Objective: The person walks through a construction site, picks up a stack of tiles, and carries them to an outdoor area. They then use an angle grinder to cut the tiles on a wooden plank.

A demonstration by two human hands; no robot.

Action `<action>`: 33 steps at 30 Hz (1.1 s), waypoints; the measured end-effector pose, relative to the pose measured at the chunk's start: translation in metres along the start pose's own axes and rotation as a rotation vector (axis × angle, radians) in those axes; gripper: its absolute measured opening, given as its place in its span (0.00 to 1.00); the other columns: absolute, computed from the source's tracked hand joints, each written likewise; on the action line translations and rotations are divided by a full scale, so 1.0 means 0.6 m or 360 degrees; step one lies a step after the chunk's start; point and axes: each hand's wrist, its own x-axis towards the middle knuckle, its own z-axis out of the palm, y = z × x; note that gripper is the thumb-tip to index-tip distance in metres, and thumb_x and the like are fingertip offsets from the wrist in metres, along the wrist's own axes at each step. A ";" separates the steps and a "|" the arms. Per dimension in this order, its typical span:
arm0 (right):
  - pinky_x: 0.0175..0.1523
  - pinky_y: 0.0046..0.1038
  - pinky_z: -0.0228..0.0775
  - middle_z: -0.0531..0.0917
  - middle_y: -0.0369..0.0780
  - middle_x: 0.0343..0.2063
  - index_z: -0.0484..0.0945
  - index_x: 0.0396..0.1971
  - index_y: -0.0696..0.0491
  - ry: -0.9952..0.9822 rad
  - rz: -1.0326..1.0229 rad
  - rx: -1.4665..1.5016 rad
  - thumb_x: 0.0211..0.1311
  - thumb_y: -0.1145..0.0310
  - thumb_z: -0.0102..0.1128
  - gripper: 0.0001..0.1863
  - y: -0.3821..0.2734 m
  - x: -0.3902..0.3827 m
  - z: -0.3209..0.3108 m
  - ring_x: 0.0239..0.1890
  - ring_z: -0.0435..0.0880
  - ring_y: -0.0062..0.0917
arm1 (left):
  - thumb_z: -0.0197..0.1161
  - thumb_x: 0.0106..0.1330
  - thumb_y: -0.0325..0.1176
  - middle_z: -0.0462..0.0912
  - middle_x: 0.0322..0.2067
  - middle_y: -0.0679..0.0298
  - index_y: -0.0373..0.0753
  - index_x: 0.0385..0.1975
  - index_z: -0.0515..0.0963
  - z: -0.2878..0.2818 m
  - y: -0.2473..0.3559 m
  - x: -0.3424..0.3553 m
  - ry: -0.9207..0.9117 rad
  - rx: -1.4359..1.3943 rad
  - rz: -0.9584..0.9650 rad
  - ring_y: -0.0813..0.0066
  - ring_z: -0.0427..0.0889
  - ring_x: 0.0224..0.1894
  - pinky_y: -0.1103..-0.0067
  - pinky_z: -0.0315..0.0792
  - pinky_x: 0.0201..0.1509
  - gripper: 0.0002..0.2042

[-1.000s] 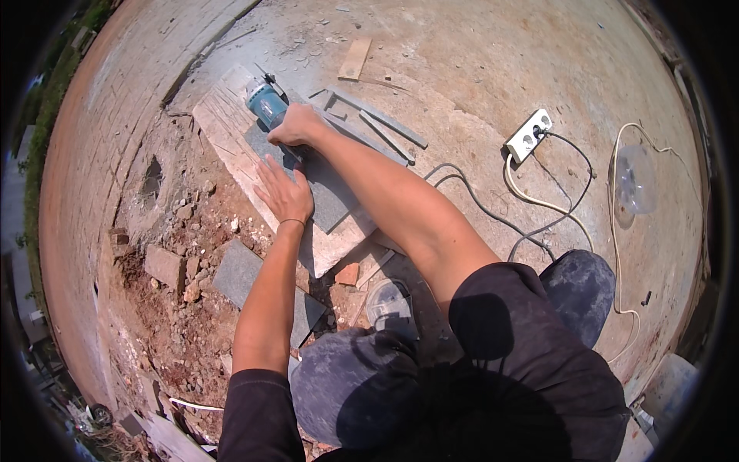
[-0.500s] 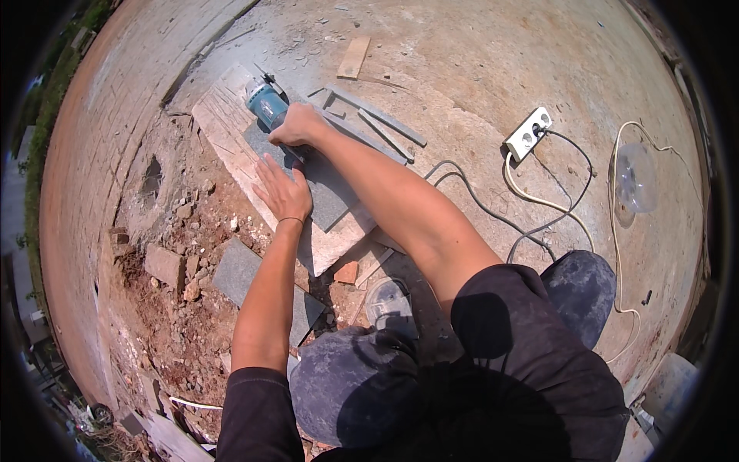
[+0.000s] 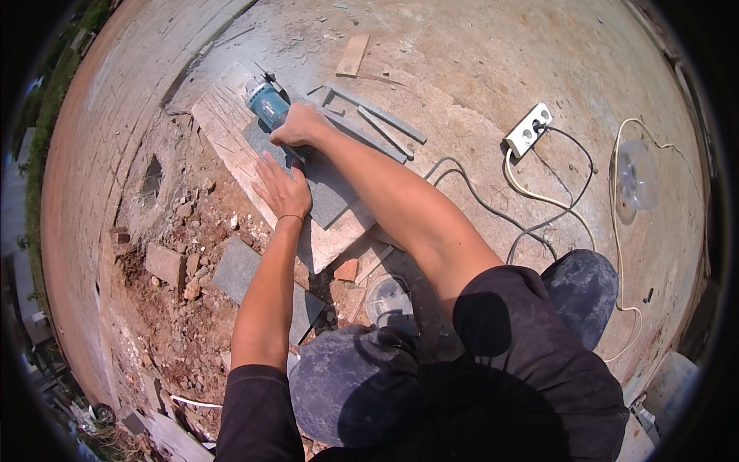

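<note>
My right hand [image 3: 302,125] is wrapped round the rear of a teal power cutter [image 3: 267,105], a handheld tile-saw or grinder type. The tool's front end lies over the far end of a grey stone tile [image 3: 329,196]; its blade is hard to make out. Under the tile is a pale wooden board [image 3: 221,115], set aslant on the ground. My left hand [image 3: 285,190] lies flat with fingers spread, at the tile's left edge and partly over the board. Narrow grey cut strips [image 3: 375,109] lie just right of the tile.
A white power strip [image 3: 529,129] with a black plug and cords lies to the right. Beyond it are a clear plastic container [image 3: 637,175] and a cream cord. Another grey tile [image 3: 245,269], a rubble block [image 3: 165,264] and broken brick lie at left. A wood piece [image 3: 353,55] lies farther off.
Almost nothing differs. Both hands and the cutter keep their places on the tile, and the view has shifted very slightly.
</note>
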 end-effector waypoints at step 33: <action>0.52 0.31 0.75 0.80 0.53 0.46 0.79 0.44 0.63 0.0028 0.0035 0.0031 0.31 0.51 0.73 0.38 0.016 -0.030 -0.001 0.49 0.82 0.39 | 0.48 0.65 0.41 0.45 0.70 0.48 0.34 0.70 0.43 -0.004 0.003 0.002 -0.0073 -0.0017 -0.0014 0.57 0.39 0.74 0.55 0.29 0.72 0.36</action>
